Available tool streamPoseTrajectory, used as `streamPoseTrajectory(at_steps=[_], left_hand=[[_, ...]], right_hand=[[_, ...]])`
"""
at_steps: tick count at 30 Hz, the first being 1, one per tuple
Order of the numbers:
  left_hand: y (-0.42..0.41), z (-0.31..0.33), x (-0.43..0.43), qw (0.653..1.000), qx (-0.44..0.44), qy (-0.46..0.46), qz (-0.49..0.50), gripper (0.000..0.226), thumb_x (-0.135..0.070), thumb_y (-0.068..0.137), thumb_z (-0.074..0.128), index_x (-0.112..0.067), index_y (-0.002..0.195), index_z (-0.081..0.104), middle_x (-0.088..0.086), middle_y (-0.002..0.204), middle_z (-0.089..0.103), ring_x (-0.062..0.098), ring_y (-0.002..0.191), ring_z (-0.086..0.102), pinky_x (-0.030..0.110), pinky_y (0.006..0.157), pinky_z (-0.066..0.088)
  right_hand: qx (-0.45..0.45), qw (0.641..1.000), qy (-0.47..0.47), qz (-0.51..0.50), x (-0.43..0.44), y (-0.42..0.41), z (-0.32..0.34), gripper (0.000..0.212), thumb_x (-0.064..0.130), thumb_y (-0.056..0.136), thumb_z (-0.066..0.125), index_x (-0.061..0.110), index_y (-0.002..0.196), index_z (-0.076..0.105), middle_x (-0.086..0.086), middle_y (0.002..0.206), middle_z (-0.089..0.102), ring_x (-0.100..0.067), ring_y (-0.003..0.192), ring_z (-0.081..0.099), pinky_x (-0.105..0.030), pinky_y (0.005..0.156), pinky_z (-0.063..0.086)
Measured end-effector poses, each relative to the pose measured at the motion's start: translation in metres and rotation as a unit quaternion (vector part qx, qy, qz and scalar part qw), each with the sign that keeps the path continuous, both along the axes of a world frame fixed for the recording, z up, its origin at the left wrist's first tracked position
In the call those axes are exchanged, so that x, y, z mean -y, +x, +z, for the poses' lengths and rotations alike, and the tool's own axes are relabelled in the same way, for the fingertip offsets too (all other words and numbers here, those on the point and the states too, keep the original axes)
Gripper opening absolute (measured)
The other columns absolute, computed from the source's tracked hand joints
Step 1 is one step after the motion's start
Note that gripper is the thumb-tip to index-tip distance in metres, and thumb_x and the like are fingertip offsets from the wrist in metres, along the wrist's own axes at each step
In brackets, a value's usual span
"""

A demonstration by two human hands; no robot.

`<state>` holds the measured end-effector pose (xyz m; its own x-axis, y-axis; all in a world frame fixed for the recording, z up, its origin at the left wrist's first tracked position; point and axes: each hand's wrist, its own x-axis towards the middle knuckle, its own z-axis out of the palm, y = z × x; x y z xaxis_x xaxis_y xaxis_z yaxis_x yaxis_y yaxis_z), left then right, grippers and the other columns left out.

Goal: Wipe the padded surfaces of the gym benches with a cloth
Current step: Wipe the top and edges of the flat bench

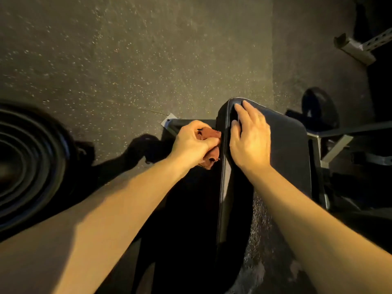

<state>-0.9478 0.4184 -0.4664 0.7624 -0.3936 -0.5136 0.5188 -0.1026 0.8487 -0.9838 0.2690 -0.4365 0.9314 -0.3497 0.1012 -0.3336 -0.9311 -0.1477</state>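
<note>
Clearly, the left hand (194, 143) was clenched round a reddish-brown cloth (212, 157), fingers and thumb curled over the bunched fabric. It pressed the wad against the left side edge of the black bench pad (286, 149), near the pad's far end. Part of the cloth stuck out above the thumb and part hung below the palm, both touching the pad's side seam. The right hand (250, 136) lay flat on top of the pad just across that seam from the cloth, fingers straight and slightly spread, gripping nothing. Its fingertips reached toward the pad's rounded far-left corner.

Below the pad on its left side everything sat in deep shadow, and a small pale metal foot (167, 122) showed on the floor just beyond the left hand. To the right of the pad, grey frame bars (332, 149) of the bench stood close beside it, and a black wheel (319, 107) stood past the pad's far-right corner. Farther off on that same side, a pale perforated metal bar (360, 47) showed at a slant. Well to the left of the pad sat a dark round thing (27, 158) with concentric rings; what it was could not be told. Speckled dark flooring (127, 49) stretched beyond the pad's far end.
</note>
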Motion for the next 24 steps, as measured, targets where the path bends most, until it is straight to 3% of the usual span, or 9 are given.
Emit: streamPoseTrajectory(at_steps=[2, 4, 8, 14, 19, 22, 24], left_hand=[[-0.011, -0.001, 0.003, 0.998, -0.022, -0.004, 0.050, 0.013, -0.015, 0.088, 0.078, -0.021, 0.099, 0.071, 0.000, 0.080, 0.074, 0.020, 0.073, 0.074, 0.038, 0.059, 0.063], [-0.045, 0.006, -0.006, 0.996, -0.057, -0.024, 0.070, 0.013, -0.013, 0.092, 0.074, -0.026, 0.091, 0.072, -0.001, 0.073, 0.072, 0.015, 0.060, 0.071, 0.033, 0.047, 0.057], [-0.072, 0.022, -0.019, 0.989, -0.130, -0.056, 0.044, 0.017, -0.012, 0.096, 0.070, -0.027, 0.089, 0.074, 0.004, 0.069, 0.071, 0.018, 0.054, 0.068, 0.029, 0.047, 0.051], [0.004, -0.004, 0.025, 0.996, -0.022, -0.004, 0.082, 0.005, -0.023, 0.095, 0.072, -0.027, 0.095, 0.073, -0.007, 0.075, 0.072, 0.007, 0.059, 0.068, 0.024, 0.047, 0.051], [-0.056, 0.007, -0.011, 0.983, -0.169, -0.069, 0.027, 0.002, -0.007, 0.098, 0.066, -0.006, 0.096, 0.066, 0.012, 0.062, 0.061, 0.020, 0.048, 0.056, 0.033, 0.051, 0.044], [-0.029, -0.003, 0.005, 0.987, -0.143, -0.056, 0.054, 0.006, -0.012, 0.098, 0.067, -0.014, 0.092, 0.067, 0.009, 0.061, 0.063, 0.022, 0.048, 0.057, 0.028, 0.043, 0.043], [0.003, -0.005, 0.025, 0.995, -0.066, -0.020, 0.076, 0.005, -0.019, 0.096, 0.071, -0.022, 0.093, 0.071, 0.000, 0.071, 0.070, 0.017, 0.055, 0.065, 0.029, 0.042, 0.048]], right_hand=[[0.015, 1.000, 0.002, -0.009, -0.003, -0.003, -0.008, 0.049, 0.024, 0.103, 0.039, 0.015, 0.150, 0.049, -0.006, 0.159, 0.041, -0.024, 0.149, 0.033, -0.044, 0.121, 0.028], [0.026, 1.000, 0.004, -0.007, -0.004, -0.007, -0.012, 0.049, 0.023, 0.103, 0.038, 0.015, 0.150, 0.048, -0.005, 0.160, 0.040, -0.022, 0.150, 0.032, -0.044, 0.122, 0.027], [0.024, 1.000, 0.013, -0.006, -0.002, -0.007, -0.012, 0.050, 0.023, 0.102, 0.037, 0.016, 0.150, 0.048, -0.003, 0.161, 0.039, -0.021, 0.151, 0.030, -0.047, 0.121, 0.027], [0.013, 1.000, 0.007, -0.008, -0.002, -0.006, -0.013, 0.053, 0.025, 0.101, 0.035, 0.020, 0.152, 0.045, 0.001, 0.163, 0.035, -0.018, 0.152, 0.026, -0.045, 0.122, 0.025], [0.006, 1.000, 0.003, 0.001, -0.001, -0.006, -0.013, 0.053, 0.024, 0.101, 0.034, 0.019, 0.153, 0.044, 0.000, 0.163, 0.034, -0.018, 0.152, 0.025, -0.045, 0.122, 0.025], [0.010, 1.000, 0.005, 0.000, 0.001, -0.005, -0.012, 0.054, 0.024, 0.100, 0.034, 0.019, 0.153, 0.044, 0.001, 0.163, 0.034, -0.018, 0.152, 0.026, -0.045, 0.121, 0.025], [0.009, 1.000, 0.008, 0.003, 0.001, -0.004, -0.012, 0.053, 0.025, 0.100, 0.034, 0.020, 0.153, 0.044, 0.001, 0.163, 0.034, -0.018, 0.152, 0.025, -0.045, 0.121, 0.025]])
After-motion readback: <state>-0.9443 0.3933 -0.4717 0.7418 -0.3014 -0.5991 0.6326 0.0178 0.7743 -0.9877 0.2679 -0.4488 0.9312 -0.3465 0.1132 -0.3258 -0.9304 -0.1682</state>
